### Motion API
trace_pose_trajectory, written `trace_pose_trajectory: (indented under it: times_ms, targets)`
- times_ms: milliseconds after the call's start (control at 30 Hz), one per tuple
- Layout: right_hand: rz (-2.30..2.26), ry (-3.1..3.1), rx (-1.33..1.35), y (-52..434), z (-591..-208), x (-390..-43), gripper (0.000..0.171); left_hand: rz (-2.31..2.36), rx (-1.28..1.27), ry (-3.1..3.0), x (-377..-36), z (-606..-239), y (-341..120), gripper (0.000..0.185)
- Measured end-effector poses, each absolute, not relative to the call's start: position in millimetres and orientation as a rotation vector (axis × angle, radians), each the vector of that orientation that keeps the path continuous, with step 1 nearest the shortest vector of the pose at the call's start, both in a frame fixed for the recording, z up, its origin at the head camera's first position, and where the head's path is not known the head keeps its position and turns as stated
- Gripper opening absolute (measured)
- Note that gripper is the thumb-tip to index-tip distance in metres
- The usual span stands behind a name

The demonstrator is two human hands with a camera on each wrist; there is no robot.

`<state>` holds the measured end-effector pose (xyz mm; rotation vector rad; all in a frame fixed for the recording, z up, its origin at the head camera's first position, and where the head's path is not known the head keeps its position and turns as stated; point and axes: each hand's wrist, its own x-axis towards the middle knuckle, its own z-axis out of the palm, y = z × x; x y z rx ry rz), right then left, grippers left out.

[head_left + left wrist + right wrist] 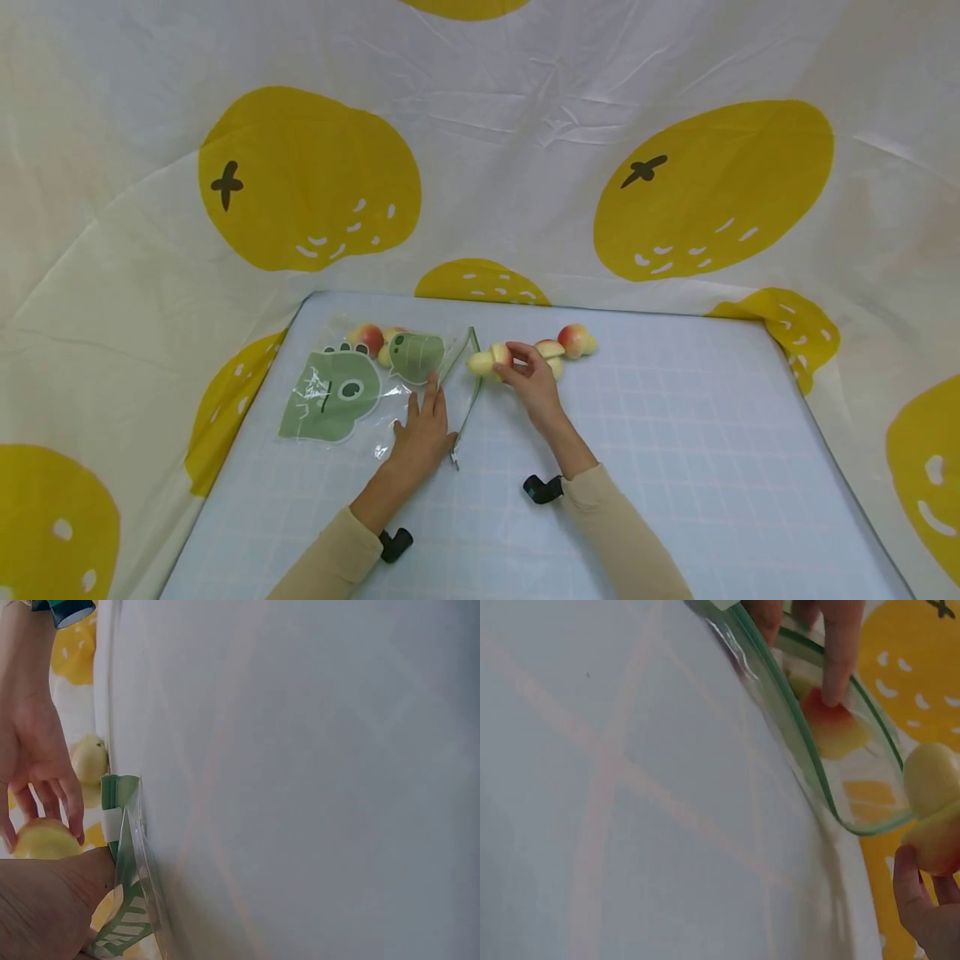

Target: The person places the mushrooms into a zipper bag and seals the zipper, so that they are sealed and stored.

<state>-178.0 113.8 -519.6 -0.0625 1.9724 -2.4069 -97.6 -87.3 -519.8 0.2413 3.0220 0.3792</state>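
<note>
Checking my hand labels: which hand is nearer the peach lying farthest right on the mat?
Right. The right hand holds a fruit piece just left of that peach; the left hand presses the bag, farther left.

Bag at left, loose fruit at right, both on the table.
The clear plastic zip bag printed with green cartoon shapes (352, 387) lies on the pale blue checked table (675, 467); small yellow-red peaches (573, 340) lie right of its mouth, others inside it.

Bright, even, soft light with faint shadows. The head view is sharp but bends at its edges. Both wrist views are hazy and blurred, the mat (300, 780) washed pale.
</note>
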Motion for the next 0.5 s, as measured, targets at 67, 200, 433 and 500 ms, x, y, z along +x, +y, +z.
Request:
trace_pose_trajectory:
  times_ms: [67,200,433,500]
  targets:
    - [-2.366,2.018,-0.072,108.2,-520.6,-179.2,0.047,0.392,0.231,3.014,-97.8,-520.1,-86.8,0.088]
    - [-2.277,2.086,-0.078,101.1,-518.8,-178.9,0.049,0.397,0.229,3.010,-98.3,-520.7,-86.2,0.088]
    - [-2.139,2.235,-0.165,90.0,-531.2,-182.4,0.050,0.402,0.232,3.033,-98.7,-522.1,-87.9,0.089]
    - [-2.096,2.299,-0.187,86.7,-532.2,-182.8,0.049,0.407,0.230,3.030,-99.1,-522.4,-88.3,0.088]
